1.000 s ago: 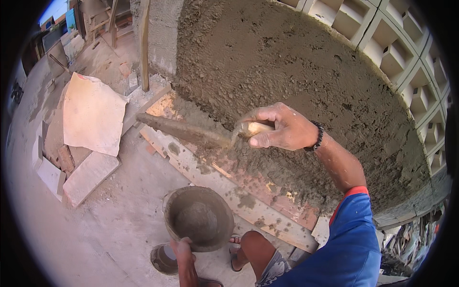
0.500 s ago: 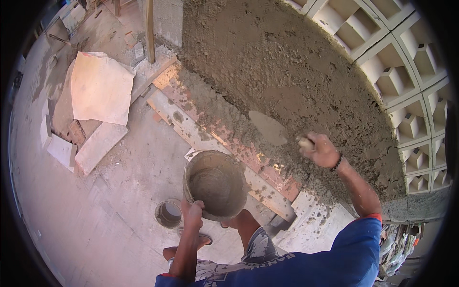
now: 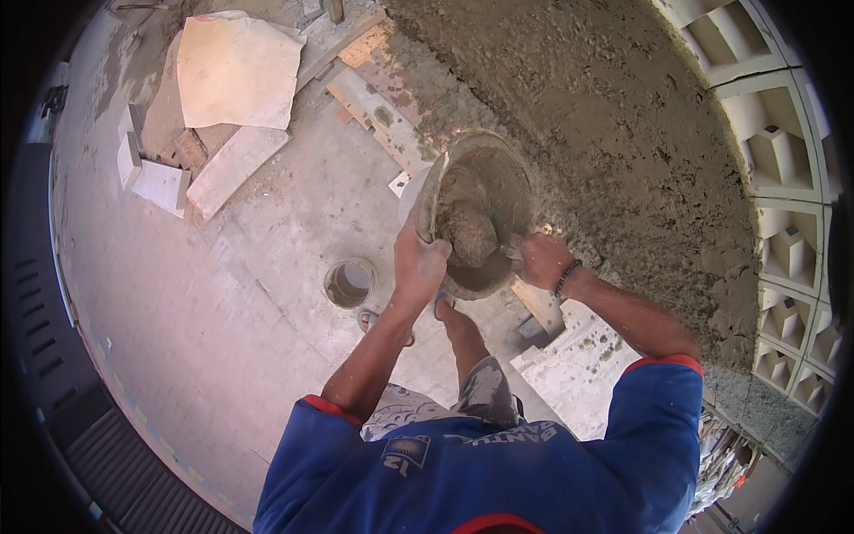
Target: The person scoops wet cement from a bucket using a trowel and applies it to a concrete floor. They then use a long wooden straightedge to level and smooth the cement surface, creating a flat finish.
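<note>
My left hand (image 3: pixel 418 267) grips the near-left rim of a grey mortar-caked bucket (image 3: pixel 509 169), tilted over the floor in front of me. My right hand (image 3: pixel 540 261) is closed on the handle of a trowel (image 3: pixel 473 233), whose mortar-covered blade is inside the bucket; the fingers hide most of the handle. A smaller round container (image 3: pixel 333 283) stands on the floor left of my legs. The wall (image 3: pixel 623 125) at my right is coated with rough wet mortar.
A pale sheet (image 3: pixel 236 71) lies at upper left over broken slabs (image 3: pixel 233 173). Long mortar-spattered boards (image 3: pixel 378 111) run along the wall's foot. Patterned breeze blocks (image 3: pixel 783 151) edge the mortar at right. A dark slotted structure (image 3: pixel 44 311) borders the far left.
The bucket has risen in my left hand, farther forward and right. My right hand has come off the wall, bringing the trowel into the bucket. The view has shifted.
</note>
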`<state>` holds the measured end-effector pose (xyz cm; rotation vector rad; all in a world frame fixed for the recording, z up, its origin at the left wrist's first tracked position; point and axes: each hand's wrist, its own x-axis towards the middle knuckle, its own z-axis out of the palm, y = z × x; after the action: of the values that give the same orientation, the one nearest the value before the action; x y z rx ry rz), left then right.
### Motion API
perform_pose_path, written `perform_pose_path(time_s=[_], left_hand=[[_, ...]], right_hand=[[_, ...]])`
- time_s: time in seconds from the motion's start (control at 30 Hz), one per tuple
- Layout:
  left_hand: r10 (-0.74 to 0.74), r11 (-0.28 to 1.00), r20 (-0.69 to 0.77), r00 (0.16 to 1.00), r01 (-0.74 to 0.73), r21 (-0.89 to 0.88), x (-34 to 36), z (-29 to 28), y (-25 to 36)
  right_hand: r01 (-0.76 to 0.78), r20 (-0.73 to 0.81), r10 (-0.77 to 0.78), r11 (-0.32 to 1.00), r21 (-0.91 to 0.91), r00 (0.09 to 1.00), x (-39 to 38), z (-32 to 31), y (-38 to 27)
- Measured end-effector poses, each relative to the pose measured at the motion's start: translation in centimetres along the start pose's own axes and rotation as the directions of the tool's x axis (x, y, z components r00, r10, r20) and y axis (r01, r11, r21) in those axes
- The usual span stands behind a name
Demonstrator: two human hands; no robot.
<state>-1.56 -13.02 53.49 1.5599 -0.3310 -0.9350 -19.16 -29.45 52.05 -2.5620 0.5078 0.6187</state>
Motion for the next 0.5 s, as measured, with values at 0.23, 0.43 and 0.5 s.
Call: perform_pose_path(time_s=[0.23, 0.43, 0.5], left_hand=[[-0.084, 0.985, -0.061, 0.995, 0.073, -0.159, -0.5, -3.2, 2.2], [-0.067, 0.956, -0.069, 0.995, 0.044, -0.289, -0.4, -5.6, 4.3], [-0.089, 0.952, -0.051, 0.995, 0.070, -0.298, -0.7, -7.1, 4.0]], right_hand=[[0.141, -0.337, -0.038, 0.948, 0.287, 0.941, -0.7, 0.7, -1.7], [0.005, -0.292, 0.028, 0.994, 0.110, 0.956, -0.7, -3.9, -3.6], [-0.045, -0.289, 0.079, 0.991, 0.125, 0.954, -0.7, -5.2, -4.6]])
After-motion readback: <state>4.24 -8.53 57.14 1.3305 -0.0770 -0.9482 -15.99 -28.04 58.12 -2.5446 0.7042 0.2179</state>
